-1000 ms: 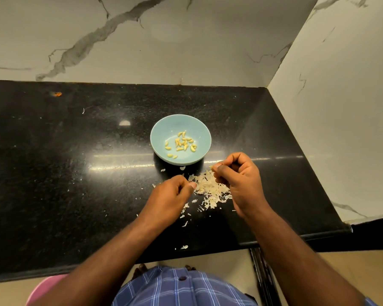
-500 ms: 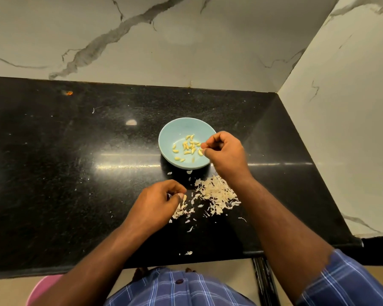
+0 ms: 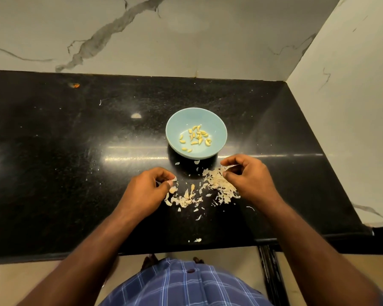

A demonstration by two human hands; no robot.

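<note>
- worktop [image 3: 75, 162]: black, glossy, cut off at the left by the frame, walled at back and right; wide bare stretch along the left half.
- husks [image 3: 217, 184]: pale heap near the front edge, its right part hidden under the right hand; stray flakes closer to that edge.
- bowl [image 3: 173, 129]: blue, mid-worktop, just behind the husks, apart from both hands.
- right hand [image 3: 250, 180]: fingers curled, thumb and forefinger pinching one of the husks.
- left hand [image 3: 146, 193]: curled at the heap's left end, thumb against forefinger; anything between them too small to make out.
- seeds [image 3: 197, 135]: yellow, loose inside the bowl.
</note>
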